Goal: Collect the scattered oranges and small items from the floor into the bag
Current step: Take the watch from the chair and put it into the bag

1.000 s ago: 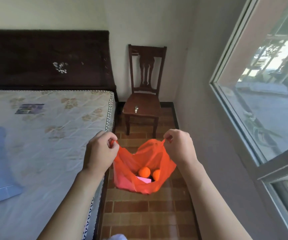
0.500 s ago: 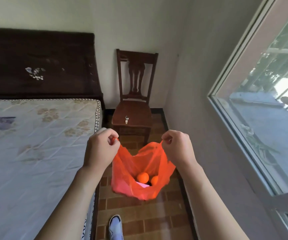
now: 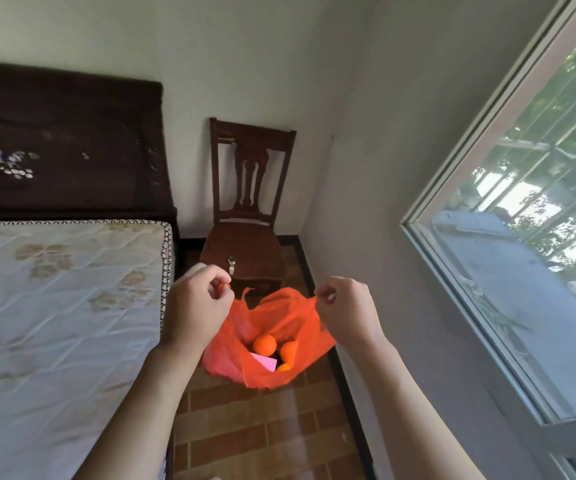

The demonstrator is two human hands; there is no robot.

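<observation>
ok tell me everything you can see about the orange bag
The orange bag is thin, translucent plastic, held open above the brick floor between bed and wall. The left hand and right hand each pinch a handle. It hangs crumpled and sagging. Inside lie oranges and a pink card.

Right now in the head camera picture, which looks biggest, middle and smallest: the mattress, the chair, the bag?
1. mattress, largest; it runs off the picture's edge.
2. chair.
3. bag, smallest, but only just. It hangs nearer the camera than the chair, so that pair is unsure.
</observation>
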